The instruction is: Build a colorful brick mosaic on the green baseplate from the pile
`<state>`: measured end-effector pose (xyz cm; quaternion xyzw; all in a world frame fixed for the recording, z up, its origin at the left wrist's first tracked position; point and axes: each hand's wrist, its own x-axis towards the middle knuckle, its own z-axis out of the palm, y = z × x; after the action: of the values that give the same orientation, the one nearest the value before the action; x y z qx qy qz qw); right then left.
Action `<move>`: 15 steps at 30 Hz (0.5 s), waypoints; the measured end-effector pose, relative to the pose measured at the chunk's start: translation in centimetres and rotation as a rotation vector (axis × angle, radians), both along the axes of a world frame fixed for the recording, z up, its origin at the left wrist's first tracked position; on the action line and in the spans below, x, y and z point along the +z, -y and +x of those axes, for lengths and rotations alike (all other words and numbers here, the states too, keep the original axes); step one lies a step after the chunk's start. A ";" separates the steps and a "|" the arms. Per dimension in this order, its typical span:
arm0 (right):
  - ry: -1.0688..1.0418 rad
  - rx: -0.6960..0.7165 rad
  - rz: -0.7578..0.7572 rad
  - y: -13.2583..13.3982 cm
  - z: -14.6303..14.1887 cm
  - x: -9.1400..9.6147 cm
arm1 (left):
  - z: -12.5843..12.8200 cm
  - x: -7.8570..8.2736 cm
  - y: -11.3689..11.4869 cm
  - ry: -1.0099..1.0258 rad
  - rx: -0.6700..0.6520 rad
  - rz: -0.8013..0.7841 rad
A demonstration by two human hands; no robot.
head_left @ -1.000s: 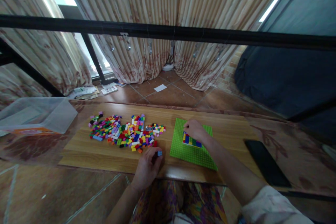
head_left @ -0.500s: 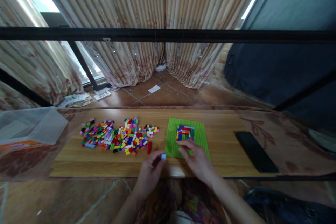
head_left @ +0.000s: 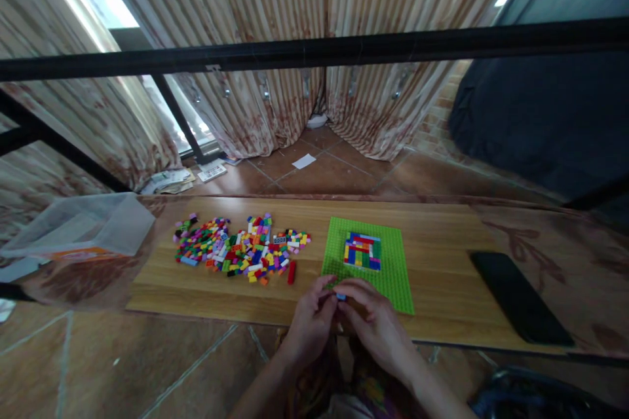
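Note:
My left hand (head_left: 310, 321) and my right hand (head_left: 376, 321) meet at the near edge of the wooden board (head_left: 442, 255), fingertips pinched together on a small light-blue brick (head_left: 340, 296). Just beyond them lies a green baseplate (head_left: 393, 275) with a small block of red, blue, yellow and green bricks (head_left: 362, 251) pressed onto it. A pile of several loose coloured bricks (head_left: 236, 249) spreads to the left, with a red brick (head_left: 291, 272) lying apart at its near right.
A black phone (head_left: 521, 298) lies at the right on the patterned cloth. A clear plastic box (head_left: 83, 226) stands at the far left. A black bar (head_left: 314, 49) crosses the view above, with curtains and tiled floor behind.
My right hand came back off the baseplate to the near edge and joined my left hand on the light-blue brick. A red brick now lies apart from the pile.

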<state>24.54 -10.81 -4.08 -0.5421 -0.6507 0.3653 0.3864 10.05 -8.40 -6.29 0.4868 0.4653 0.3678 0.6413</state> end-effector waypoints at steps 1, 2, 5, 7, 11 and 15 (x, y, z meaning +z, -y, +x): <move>-0.001 0.013 0.000 0.0 0.0 -0.2 | 0.0 0.0 0.1 -0.007 -0.008 0.005; -0.002 0.022 0.004 -0.1 0.0 -0.4 | 0.0 0.0 0.2 -0.022 -0.026 0.022; 0.001 0.005 0.028 -0.2 0.0 -0.7 | -0.5 0.5 -0.2 -0.161 -0.073 0.141; 0.012 -0.056 0.042 -0.1 0.2 -0.7 | -1.4 1.1 -1.1 -0.319 -0.066 0.267; 0.046 -0.209 0.050 0.6 1.7 -1.1 | -4.3 2.3 -4.5 -0.653 0.056 0.549; 0.091 -0.373 0.026 1.7 4.3 -2.4 | -6.6 2.5 -8.1 -0.924 0.058 0.676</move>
<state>28.81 -12.47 -6.49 -0.6644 -0.5604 0.2538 0.4245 3.44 -0.30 -3.78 0.7621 0.5669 0.2627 0.1695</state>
